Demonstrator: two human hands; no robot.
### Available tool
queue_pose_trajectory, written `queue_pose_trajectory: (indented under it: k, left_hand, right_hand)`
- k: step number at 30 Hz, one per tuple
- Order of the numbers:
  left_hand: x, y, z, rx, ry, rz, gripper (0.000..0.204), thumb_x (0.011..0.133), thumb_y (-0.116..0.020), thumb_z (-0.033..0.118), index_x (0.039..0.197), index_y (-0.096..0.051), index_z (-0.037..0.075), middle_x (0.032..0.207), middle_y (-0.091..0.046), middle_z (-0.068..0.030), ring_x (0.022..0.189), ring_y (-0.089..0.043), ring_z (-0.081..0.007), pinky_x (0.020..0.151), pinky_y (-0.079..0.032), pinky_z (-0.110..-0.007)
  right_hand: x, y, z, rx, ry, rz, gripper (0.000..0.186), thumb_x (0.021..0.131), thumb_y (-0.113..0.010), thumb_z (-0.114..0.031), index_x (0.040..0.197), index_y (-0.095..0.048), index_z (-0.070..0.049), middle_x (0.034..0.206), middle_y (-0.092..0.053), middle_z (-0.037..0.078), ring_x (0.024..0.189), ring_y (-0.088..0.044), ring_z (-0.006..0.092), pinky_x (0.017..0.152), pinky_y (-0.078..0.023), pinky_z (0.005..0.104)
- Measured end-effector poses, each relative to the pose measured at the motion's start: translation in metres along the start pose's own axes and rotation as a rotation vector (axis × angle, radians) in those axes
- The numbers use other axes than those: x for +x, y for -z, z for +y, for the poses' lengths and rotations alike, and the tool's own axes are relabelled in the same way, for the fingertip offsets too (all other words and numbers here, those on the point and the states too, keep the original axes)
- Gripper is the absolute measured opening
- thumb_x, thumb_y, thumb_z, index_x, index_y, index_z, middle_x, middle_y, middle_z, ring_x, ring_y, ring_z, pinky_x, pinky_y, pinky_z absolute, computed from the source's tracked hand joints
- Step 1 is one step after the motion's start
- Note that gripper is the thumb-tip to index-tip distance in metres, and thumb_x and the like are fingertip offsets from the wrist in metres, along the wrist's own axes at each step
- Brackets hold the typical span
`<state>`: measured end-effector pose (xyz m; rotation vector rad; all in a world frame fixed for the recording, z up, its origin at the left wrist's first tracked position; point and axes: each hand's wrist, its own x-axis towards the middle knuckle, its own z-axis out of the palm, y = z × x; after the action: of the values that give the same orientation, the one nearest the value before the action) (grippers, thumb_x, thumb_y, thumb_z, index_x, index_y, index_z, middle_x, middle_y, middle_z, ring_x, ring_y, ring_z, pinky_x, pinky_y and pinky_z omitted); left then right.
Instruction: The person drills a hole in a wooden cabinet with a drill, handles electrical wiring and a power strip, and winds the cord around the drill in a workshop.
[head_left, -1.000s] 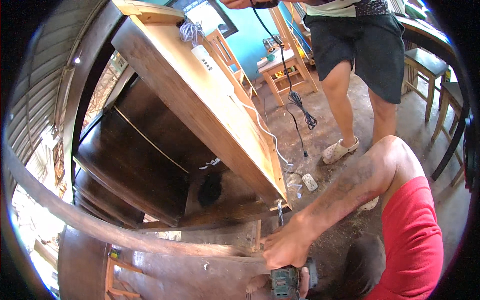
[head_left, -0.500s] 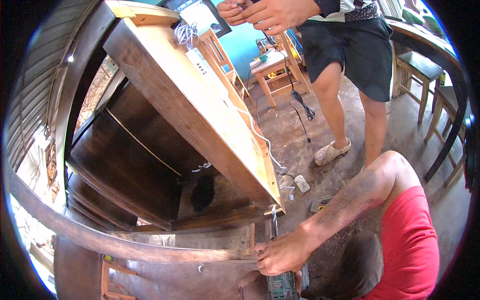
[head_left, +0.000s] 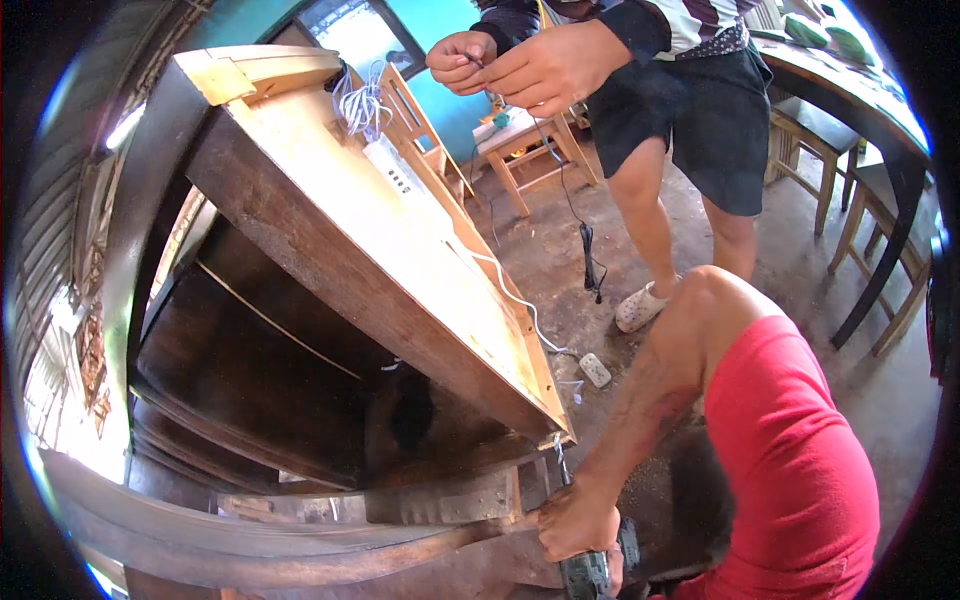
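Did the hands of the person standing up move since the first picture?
Yes. Their hands have come down in the picture, closer to the small table behind them.

Green drill (head_left: 584,577) cut off at lower edge, co-worker (head_left: 672,130) cropped at top, their dark item (head_left: 475,61) too small to tell
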<state>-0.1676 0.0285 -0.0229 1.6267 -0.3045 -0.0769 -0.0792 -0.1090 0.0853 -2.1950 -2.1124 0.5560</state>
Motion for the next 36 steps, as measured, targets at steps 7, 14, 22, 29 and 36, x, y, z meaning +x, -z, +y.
queue_pose_trajectory:
  k: [7, 14, 22, 29, 36]
  left_hand:
    - [0.002, -0.006, 0.005, 0.037, 0.036, 0.013, 0.061, 0.085, -0.077, 0.033, 0.127, -0.047, 0.0, 0.114, -0.063, -0.0151, 0.109, -0.056, -0.0271, 0.095, -0.045, -0.043]
    - [-0.002, -0.012, 0.0, 0.091, 0.044, 0.064, 0.056, 0.086, -0.076, 0.031, 0.125, -0.05, 0.0, 0.113, -0.063, -0.0147, 0.107, -0.057, -0.0267, 0.094, -0.045, -0.043]
    - [-0.024, -0.013, -0.009, 0.186, 0.089, 0.114, 0.051, 0.087, -0.075, 0.029, 0.123, -0.052, 0.001, 0.111, -0.064, -0.0143, 0.105, -0.059, -0.0264, 0.092, -0.046, -0.042]
    - [-0.048, -0.009, -0.026, 0.302, 0.128, 0.112, 0.046, 0.089, -0.074, 0.028, 0.121, -0.055, 0.001, 0.11, -0.065, -0.0139, 0.103, -0.06, -0.0261, 0.091, -0.047, -0.042]
    - [-0.06, -0.004, -0.029, 0.348, 0.128, 0.123, 0.041, 0.09, -0.073, 0.026, 0.119, -0.057, 0.001, 0.109, -0.066, -0.0135, 0.101, -0.061, -0.0258, 0.09, -0.048, -0.041]
  right_hand:
    - [0.003, -0.016, 0.011, 0.009, 0.019, 0.054, 0.044, 0.053, -0.074, -0.014, 0.088, -0.056, 0.005, 0.073, -0.066, 0.021, 0.076, -0.068, 0.0412, 0.085, -0.048, 0.0496]
    - [-0.017, -0.057, 0.002, -0.289, 0.031, 0.625, 0.074, 0.057, -0.08, -0.031, 0.114, -0.047, 0.003, 0.115, -0.057, 0.021, 0.118, -0.049, 0.0408, 0.109, -0.031, 0.0559]
    - [0.001, -0.028, 0.003, -0.103, 0.01, 0.272, 0.053, 0.067, -0.076, -0.025, 0.107, -0.053, 0.003, 0.09, -0.063, 0.018, 0.101, -0.059, 0.0383, 0.1, -0.04, 0.0532]
    - [0.0, -0.008, 0.003, 0.02, -0.022, 0.108, 0.054, 0.055, -0.074, -0.014, 0.099, -0.048, 0.002, 0.071, -0.064, 0.017, 0.076, -0.067, 0.0422, 0.097, -0.041, 0.0557]
    - [-0.005, 0.007, 0.003, 0.046, 0.062, 0.079, 0.048, 0.057, -0.075, -0.011, 0.094, -0.046, 0.002, 0.066, -0.063, 0.017, 0.072, -0.066, 0.0418, 0.088, -0.04, 0.0449]
